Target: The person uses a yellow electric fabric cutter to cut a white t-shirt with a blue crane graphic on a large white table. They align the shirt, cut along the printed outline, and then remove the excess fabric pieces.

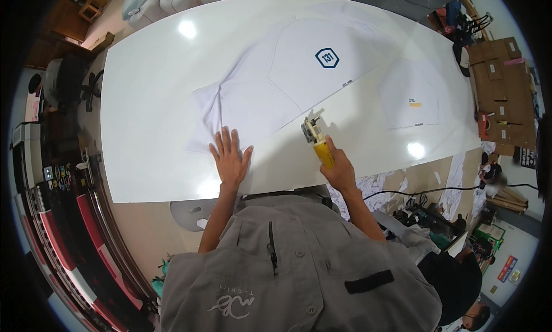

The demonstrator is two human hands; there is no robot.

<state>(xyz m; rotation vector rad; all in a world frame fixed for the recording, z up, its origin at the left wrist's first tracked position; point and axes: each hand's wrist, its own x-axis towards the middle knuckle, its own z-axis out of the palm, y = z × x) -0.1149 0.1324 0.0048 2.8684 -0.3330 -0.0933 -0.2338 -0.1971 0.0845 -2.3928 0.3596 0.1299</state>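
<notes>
Though partly under the flat left hand [231,163], white fabric [247,99] mostly beyond it, right hand [340,171] tight round yellow-handled tool [323,154].

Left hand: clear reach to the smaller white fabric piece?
Probably not directly: the left hand touches the larger white piece, and the yellow tool in the right hand stands between.

grey shirt [368,312] | black zip [272,248] | grey buttons [311,310] | black strip [369,281] | white chest lettering [231,306]

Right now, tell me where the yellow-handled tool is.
In the head view, the yellow-handled tool is right of centre, held in the right hand, its head close to the large white fabric piece's near edge.
</notes>
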